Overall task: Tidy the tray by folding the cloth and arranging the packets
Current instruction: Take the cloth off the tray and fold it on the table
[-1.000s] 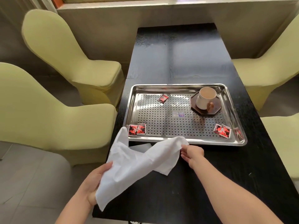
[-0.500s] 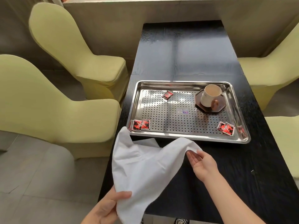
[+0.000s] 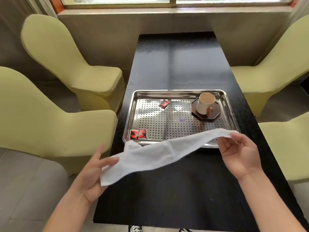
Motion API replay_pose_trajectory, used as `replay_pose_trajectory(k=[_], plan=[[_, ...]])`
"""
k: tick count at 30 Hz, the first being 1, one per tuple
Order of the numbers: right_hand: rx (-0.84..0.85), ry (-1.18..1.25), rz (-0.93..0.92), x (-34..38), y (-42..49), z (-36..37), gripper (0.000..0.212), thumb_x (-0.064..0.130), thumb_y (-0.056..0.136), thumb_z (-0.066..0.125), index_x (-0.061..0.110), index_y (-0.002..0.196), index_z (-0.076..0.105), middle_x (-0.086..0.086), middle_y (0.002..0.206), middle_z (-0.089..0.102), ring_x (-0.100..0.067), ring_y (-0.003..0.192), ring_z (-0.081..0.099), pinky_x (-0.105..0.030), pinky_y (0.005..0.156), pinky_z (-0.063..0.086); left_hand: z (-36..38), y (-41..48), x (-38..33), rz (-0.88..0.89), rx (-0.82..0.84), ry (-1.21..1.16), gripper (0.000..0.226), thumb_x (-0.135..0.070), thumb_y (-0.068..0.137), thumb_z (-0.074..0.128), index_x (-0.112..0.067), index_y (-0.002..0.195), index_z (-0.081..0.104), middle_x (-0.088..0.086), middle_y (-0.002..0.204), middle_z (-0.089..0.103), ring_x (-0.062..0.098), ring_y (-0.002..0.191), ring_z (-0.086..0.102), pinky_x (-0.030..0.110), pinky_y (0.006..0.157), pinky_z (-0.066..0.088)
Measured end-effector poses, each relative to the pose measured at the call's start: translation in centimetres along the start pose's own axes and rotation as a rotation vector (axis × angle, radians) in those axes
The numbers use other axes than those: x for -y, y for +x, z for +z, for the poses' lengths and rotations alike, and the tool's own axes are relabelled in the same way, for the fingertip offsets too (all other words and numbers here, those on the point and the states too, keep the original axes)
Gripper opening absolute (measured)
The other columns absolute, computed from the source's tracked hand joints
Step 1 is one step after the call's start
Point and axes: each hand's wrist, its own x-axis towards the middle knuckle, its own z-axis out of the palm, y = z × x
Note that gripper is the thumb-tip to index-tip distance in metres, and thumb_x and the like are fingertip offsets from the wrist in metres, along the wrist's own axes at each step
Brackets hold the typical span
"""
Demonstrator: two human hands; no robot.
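Holding a white cloth (image 3: 167, 151) up in the air as a long, loosely twisted band, running from 8 o'clock to 2 o'clock above the near edge of the tray (image 3: 132, 114) and the black table (image 3: 175, 64). Pinching the 8 o'clock end with the left hand (image 3: 93, 174), thumb lying on top of the fabric, other fingers going under it, forefinger sticking out straight past the edge. Pinching the 2 o'clock end with the right hand (image 3: 239, 154), palm turning toward the camera, fingers curling in, thumb and forefinger closing on the tip. Sagging a little in the middle and hiding part of the tray's near rim and its 5 o'clock corner.

Resting on the near half of the table, long side facing the person. Carrying on its perforated steel floor a pair of red-and-black packets (image 3: 138, 134) lying side by side and touching at the 7 o'clock corner, and a single packet (image 3: 164, 103) lying tilted at 11 o'clock, well apart from the pair. Carrying also, at 2 o'clock, a pale cup (image 3: 204, 103) standing on a dark octagonal saucer (image 3: 215, 113), brown handle pointing to 5 o'clock, and a small printed sticker (image 3: 179, 119) near the centre.

Standing between yellow-green covered chairs (image 3: 66, 64), two at 9 o'clock and two at 3 o'clock. Meeting, at 12 o'clock, a wall under a window (image 3: 167, 0).
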Motion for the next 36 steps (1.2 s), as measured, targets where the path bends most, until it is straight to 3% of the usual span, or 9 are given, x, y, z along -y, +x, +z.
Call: replay_pose_trajectory(k=[5, 9, 15, 20, 27, 31, 36], plan=[[0.152, -0.052, -0.187, 5.4, -0.5, 3.9, 0.028, 0.004, 0.095, 0.047, 0.013, 0.076, 0.066, 0.0, 0.074, 0.069, -0.014, 0.08, 0.07, -0.026, 0.078, 0.059, 3.9, 0.2, -6.4, 0.137, 0.069, 0.023, 0.063, -0.01, 0.066, 0.071, -0.026, 0.126, 0.064, 0.013, 0.117, 0.065, 0.017, 0.068, 0.072, 0.022, 0.047, 0.056], [0.194, -0.089, -0.274, 7.7, -1.5, 4.7, 0.027, 0.004, 0.095, 0.045, 0.014, 0.078, 0.063, 0.002, 0.075, 0.07, -0.015, 0.085, 0.071, -0.029, 0.084, 0.059, 5.5, 0.5, -8.6, 0.156, 0.122, -0.08, 0.04, -0.005, 0.076, 0.067, -0.017, 0.115, 0.067, 0.009, 0.079, 0.072, 0.012, 0.051, 0.065, 0.017, 0.041, 0.051], [0.169, -0.148, -0.285, 9.0, -2.1, 3.9, 0.028, 0.002, 0.096, 0.044, 0.017, 0.077, 0.058, -0.002, 0.081, 0.072, -0.02, 0.093, 0.072, -0.031, 0.084, 0.059, 6.5, 1.0, -9.6, 0.208, 0.172, -0.169, 0.038, -0.006, 0.071, 0.069, -0.013, 0.108, 0.064, 0.005, 0.067, 0.071, 0.01, 0.049, 0.063, 0.014, 0.041, 0.049], [0.187, -0.199, -0.301, 10.0, -1.6, 4.3, 0.032, 0.003, 0.095, 0.043, 0.02, 0.073, 0.059, -0.003, 0.083, 0.074, -0.026, 0.094, 0.072, -0.037, 0.086, 0.06, 7.9, 1.7, -11.9, 0.254, 0.213, -0.121, 0.017, -0.001, 0.091, 0.055, -0.013, 0.101, 0.059, 0.001, 0.055, 0.062, 0.004, 0.038, 0.05, 0.01, 0.035, 0.04], [0.294, -0.163, -0.345, 11.4, -2.9, 4.0, 0.025, 0.004, 0.094, 0.042, 0.02, 0.08, 0.057, -0.002, 0.09, 0.074, -0.025, 0.101, 0.071, -0.038, 0.09, 0.057, 7.2, -0.4, -12.1, 0.394, 0.267, -0.034, 0.034, -0.008, 0.073, 0.065, -0.015, 0.106, 0.06, -0.001, 0.061, 0.063, 0.003, 0.034, 0.037, 0.013, 0.029, 0.03], [0.11, -0.208, -0.248, 9.1, -4.9, -0.1, 0.034, 0.002, 0.093, 0.042, 0.023, 0.073, 0.06, 0.001, 0.083, 0.072, -0.016, 0.088, 0.072, -0.033, 0.08, 0.061, 4.3, -0.9, -6.9, 0.242, 0.188, -0.002, 0.029, -0.006, 0.072, 0.066, -0.015, 0.099, 0.069, 0.003, 0.063, 0.064, 0.005, 0.031, 0.037, 0.013, 0.024, 0.028], [-0.226, -0.336, -0.008, 3.3, -7.6, -6.7, 0.036, -0.001, 0.091, 0.045, 0.017, 0.063, 0.057, -0.012, 0.08, 0.068, -0.019, 0.071, 0.074, -0.034, 0.064, 0.063, 1.1, -0.3, 1.8, -0.045, -0.014, 0.029, 0.037, 0.003, 0.071, 0.068, -0.003, 0.107, 0.068, 0.012, 0.077, 0.07, 0.009, 0.033, 0.043, 0.012, 0.029, 0.028]])
